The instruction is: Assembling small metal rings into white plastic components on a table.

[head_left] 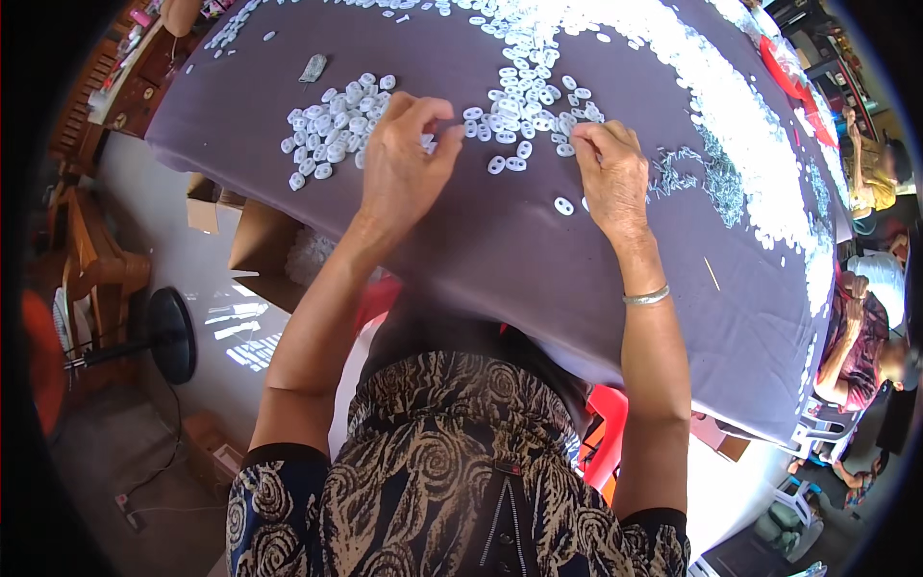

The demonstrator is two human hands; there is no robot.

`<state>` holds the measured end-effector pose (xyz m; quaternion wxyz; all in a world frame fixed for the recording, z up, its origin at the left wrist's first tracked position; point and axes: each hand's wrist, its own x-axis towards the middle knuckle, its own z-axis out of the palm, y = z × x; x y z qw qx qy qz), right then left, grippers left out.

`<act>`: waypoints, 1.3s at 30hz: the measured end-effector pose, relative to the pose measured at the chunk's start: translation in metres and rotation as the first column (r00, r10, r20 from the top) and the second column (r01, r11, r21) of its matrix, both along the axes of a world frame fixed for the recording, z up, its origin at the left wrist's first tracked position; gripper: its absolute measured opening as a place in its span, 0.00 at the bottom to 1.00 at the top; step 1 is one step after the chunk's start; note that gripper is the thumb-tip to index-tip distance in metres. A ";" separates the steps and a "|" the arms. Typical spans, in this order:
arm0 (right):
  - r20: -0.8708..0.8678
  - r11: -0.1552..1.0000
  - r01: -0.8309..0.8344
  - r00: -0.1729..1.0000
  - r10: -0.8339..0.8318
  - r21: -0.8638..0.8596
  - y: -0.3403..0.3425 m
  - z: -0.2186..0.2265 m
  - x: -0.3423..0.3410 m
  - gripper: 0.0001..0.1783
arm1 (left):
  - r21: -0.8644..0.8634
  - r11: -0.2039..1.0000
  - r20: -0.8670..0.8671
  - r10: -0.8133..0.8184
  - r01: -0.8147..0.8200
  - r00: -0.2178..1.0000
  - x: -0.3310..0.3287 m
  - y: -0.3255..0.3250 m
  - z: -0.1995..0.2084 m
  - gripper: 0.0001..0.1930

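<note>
Small white oval plastic pieces, each with two holes, lie on the dark tablecloth. My left hand (406,159) is at the right edge of a loose heap of them (332,130), its thumb and forefinger curved and apart. A white piece shows in the gap below its fingers; whether the hand touches it I cannot tell. My right hand (613,178) is closed in a pinch beside a second cluster of the pieces (519,115); its fingertips hide what they hold, if anything. One single white piece (563,206) lies left of my right wrist.
A large bank of white pieces (711,87) curves along the far and right sides. Thin greyish-green bits (721,178) are heaped right of my right hand. A thin stick (711,273) and a small crumpled packet (313,67) lie on the cloth. Other people sit at right.
</note>
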<state>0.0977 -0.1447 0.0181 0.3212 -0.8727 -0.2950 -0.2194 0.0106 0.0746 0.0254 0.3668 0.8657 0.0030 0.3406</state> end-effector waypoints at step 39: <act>-0.631 0.796 0.008 0.614 0.473 0.605 0.014 0.017 -0.048 0.03 | -0.644 0.682 0.032 -0.428 0.346 0.903 -0.015 -0.058 -0.015 0.06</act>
